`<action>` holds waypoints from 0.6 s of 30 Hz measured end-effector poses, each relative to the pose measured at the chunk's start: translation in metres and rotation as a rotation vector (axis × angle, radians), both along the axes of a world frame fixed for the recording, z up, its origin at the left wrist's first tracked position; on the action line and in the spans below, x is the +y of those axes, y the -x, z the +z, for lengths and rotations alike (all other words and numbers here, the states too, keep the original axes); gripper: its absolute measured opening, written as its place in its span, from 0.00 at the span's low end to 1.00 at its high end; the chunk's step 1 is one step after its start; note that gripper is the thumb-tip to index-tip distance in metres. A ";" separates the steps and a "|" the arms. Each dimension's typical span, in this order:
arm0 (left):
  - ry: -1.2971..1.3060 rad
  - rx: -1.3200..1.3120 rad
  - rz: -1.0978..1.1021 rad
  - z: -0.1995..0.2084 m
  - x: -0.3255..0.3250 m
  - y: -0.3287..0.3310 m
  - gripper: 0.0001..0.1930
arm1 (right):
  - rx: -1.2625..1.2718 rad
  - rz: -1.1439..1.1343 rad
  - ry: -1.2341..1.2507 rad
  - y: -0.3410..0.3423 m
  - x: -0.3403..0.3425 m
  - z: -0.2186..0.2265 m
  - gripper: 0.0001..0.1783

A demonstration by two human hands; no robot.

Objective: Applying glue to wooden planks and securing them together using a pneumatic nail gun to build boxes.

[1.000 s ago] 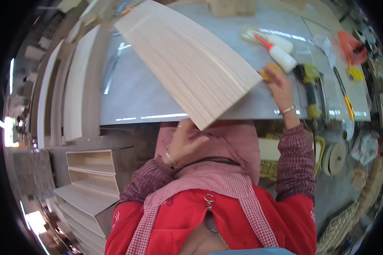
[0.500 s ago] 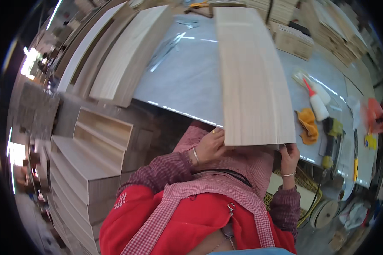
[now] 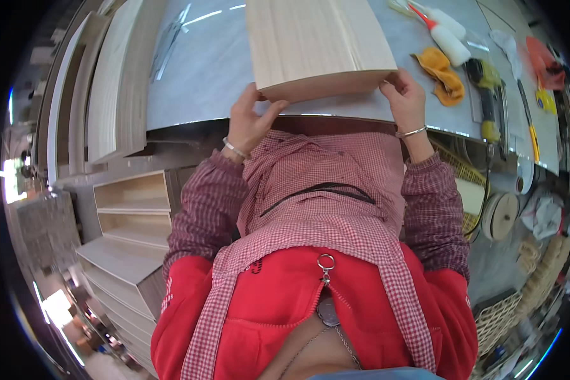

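A long pale wooden box-like piece [image 3: 316, 39] lies lengthwise before me on the bench, running out of view at the top. Its broad grained face is up, and the darker narrow end face [image 3: 326, 87] is turned toward me. My left hand [image 3: 252, 121] grips the near left corner, thumb along the bottom of the end face. At the near right corner, my right hand [image 3: 404, 100] has its fingers closed on the edge. The underside is hidden.
Long wooden pieces [image 3: 117, 88] lie at the bench's left. On the right are a white glue bottle [image 3: 448, 44], orange cloth [image 3: 442, 75], power drill [image 3: 487, 95] and yellow-handled knife [image 3: 534, 142]. Wooden drawer-like boxes [image 3: 123, 259] are stacked at lower left, a yellow basket [image 3: 453, 161] under the bench.
The wooden piece has moved away from my lap onto the bench, and its end face now shows. Both hands have moved forward with it; my left hand has shifted to the corner.
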State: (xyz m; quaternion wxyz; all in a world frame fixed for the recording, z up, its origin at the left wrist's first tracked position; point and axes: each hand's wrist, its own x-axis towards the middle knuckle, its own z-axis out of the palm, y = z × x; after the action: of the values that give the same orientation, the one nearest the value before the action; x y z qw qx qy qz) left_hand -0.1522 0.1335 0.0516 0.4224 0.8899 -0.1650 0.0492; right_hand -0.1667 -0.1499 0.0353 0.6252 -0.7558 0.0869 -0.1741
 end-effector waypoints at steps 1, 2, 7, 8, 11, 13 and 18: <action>0.202 -0.062 0.036 0.005 -0.003 0.004 0.16 | -0.057 -0.008 -0.116 0.001 0.000 0.004 0.12; 0.405 -0.121 0.073 0.009 -0.007 0.005 0.20 | -0.118 -0.015 -0.231 0.002 0.000 0.008 0.12; 0.427 -0.269 0.052 0.024 -0.019 0.010 0.21 | -0.225 0.030 -0.283 0.008 0.000 0.022 0.12; 0.421 -0.271 0.045 0.025 -0.018 0.009 0.21 | -0.229 0.024 -0.289 0.008 -0.001 0.021 0.12; 0.227 -0.321 0.071 0.023 -0.014 0.002 0.21 | -0.234 0.057 -0.281 0.005 -0.002 0.016 0.11; 0.155 -0.341 0.076 0.023 -0.012 0.000 0.21 | -0.238 0.065 -0.286 0.005 -0.002 0.015 0.11; 0.077 -0.345 0.081 0.023 -0.010 -0.001 0.20 | -0.220 0.014 -0.126 0.005 -0.001 0.014 0.09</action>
State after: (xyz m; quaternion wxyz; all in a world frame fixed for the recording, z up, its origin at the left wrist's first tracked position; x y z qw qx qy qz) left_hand -0.1508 0.1236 0.0747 0.4192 0.8573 -0.1973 0.2244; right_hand -0.1717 -0.1509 0.0494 0.6784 -0.6920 0.0233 -0.2458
